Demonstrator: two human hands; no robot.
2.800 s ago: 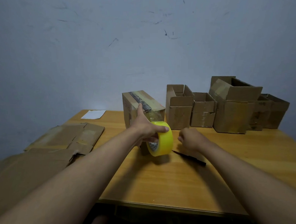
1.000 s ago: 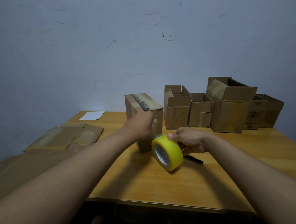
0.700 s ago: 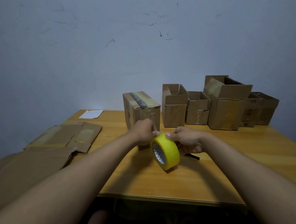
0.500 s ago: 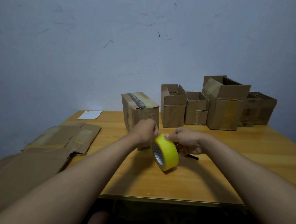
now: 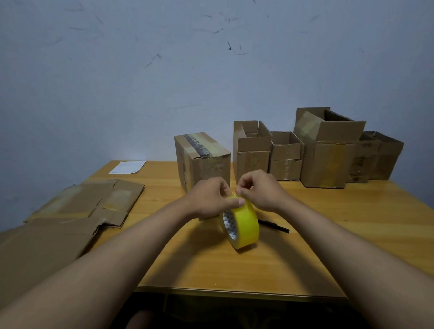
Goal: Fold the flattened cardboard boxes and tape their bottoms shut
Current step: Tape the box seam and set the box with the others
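One roll of yellow tape (image 5: 242, 225) is standing on edge on the wooden desk (image 5: 341, 220), with the left hand (image 5: 211, 199) gripping its top and the right hand (image 5: 259, 189) pinching at its upper rim. Five folded boxes (image 5: 328, 152) are standing in a row by the scuffed blue-grey wall (image 5: 154, 66), flattened cardboard (image 5: 62, 224) is lying at the left, and a black pen (image 5: 275, 226) is lying just beside the tape.

Bare wooden tabletop (image 5: 242, 267) is lying open in front of the yellow roll of tape (image 5: 243, 226), and more on the right. A thin black pen (image 5: 274, 226) is lying just right of the roll. Behind, a closed brown cardboard box (image 5: 202, 160) and a row of open-topped cardboard boxes (image 5: 319, 153) are blocking the back. Flattened cardboard sheets (image 5: 69, 219) are covering the left side.
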